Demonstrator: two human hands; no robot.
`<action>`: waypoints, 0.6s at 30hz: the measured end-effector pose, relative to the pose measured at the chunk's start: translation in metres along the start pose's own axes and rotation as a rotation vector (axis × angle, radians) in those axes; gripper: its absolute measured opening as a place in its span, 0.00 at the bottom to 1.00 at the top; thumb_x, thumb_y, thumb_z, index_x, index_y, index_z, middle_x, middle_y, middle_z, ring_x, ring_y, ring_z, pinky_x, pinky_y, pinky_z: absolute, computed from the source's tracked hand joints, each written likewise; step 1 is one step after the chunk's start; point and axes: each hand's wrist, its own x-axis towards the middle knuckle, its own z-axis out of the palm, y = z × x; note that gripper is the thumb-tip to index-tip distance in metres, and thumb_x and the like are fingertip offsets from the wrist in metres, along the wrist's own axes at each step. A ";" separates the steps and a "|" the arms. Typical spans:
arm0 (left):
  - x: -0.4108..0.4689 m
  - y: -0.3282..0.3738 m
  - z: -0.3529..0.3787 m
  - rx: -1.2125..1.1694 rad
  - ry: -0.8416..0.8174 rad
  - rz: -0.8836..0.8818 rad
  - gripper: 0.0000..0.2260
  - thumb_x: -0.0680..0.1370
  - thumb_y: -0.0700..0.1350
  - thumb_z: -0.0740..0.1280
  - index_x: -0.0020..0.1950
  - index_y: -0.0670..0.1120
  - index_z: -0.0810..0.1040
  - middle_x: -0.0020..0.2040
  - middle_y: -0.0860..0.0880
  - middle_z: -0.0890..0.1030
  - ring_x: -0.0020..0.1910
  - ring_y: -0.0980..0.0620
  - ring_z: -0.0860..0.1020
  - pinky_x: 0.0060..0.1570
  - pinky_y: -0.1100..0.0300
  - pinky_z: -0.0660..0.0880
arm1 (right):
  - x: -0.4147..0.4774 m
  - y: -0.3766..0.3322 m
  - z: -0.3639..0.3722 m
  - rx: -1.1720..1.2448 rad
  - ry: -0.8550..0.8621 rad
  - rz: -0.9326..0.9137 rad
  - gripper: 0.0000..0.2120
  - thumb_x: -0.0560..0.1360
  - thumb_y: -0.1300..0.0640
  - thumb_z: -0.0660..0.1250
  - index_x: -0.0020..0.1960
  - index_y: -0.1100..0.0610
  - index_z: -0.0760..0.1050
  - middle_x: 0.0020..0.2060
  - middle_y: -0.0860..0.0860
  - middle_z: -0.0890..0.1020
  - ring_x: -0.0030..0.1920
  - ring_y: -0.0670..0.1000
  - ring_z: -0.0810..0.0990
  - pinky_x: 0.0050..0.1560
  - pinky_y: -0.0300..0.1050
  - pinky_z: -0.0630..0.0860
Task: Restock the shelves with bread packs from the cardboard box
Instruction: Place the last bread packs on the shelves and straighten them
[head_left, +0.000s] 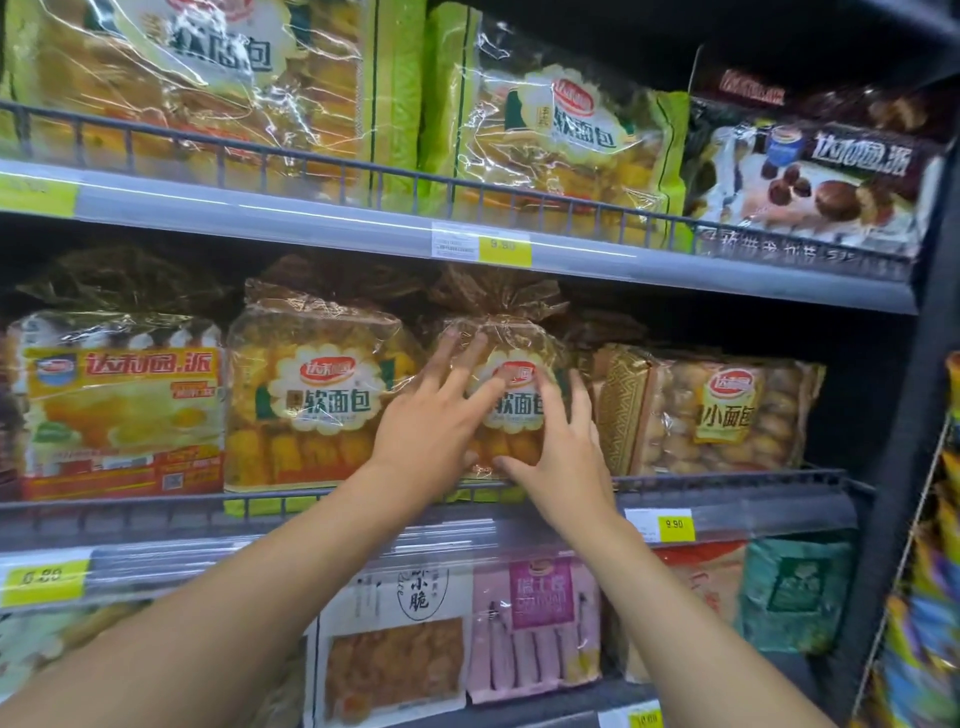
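Pressing on the bread pack, left hand and right hand lie straight-fingered on its front, gripping nothing. It stands centre-right on the middle shelf. Likely light, squashy, slick film: hold both sides gently.

Left forearm and right forearm are seen bare across lower frame; left hand and right hand, centre, are left uncovered.
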 end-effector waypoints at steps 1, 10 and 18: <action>0.000 0.000 0.001 -0.004 0.005 -0.001 0.47 0.73 0.59 0.74 0.82 0.59 0.46 0.84 0.48 0.39 0.81 0.42 0.36 0.70 0.46 0.70 | 0.000 0.001 0.000 0.002 0.002 0.000 0.53 0.66 0.45 0.81 0.80 0.39 0.49 0.81 0.46 0.47 0.77 0.60 0.60 0.67 0.56 0.72; 0.010 0.004 0.013 -0.050 0.001 -0.011 0.46 0.74 0.55 0.75 0.82 0.58 0.47 0.84 0.47 0.41 0.82 0.42 0.37 0.72 0.47 0.68 | 0.009 0.000 0.007 -0.049 -0.014 0.035 0.53 0.69 0.46 0.79 0.80 0.37 0.46 0.81 0.45 0.47 0.77 0.60 0.60 0.63 0.56 0.76; -0.060 -0.043 -0.019 -0.245 0.465 -0.224 0.33 0.77 0.49 0.72 0.80 0.48 0.63 0.80 0.45 0.62 0.82 0.43 0.54 0.79 0.45 0.57 | 0.014 0.017 -0.006 0.458 0.067 0.191 0.60 0.64 0.42 0.82 0.82 0.44 0.46 0.80 0.48 0.58 0.78 0.50 0.61 0.72 0.46 0.61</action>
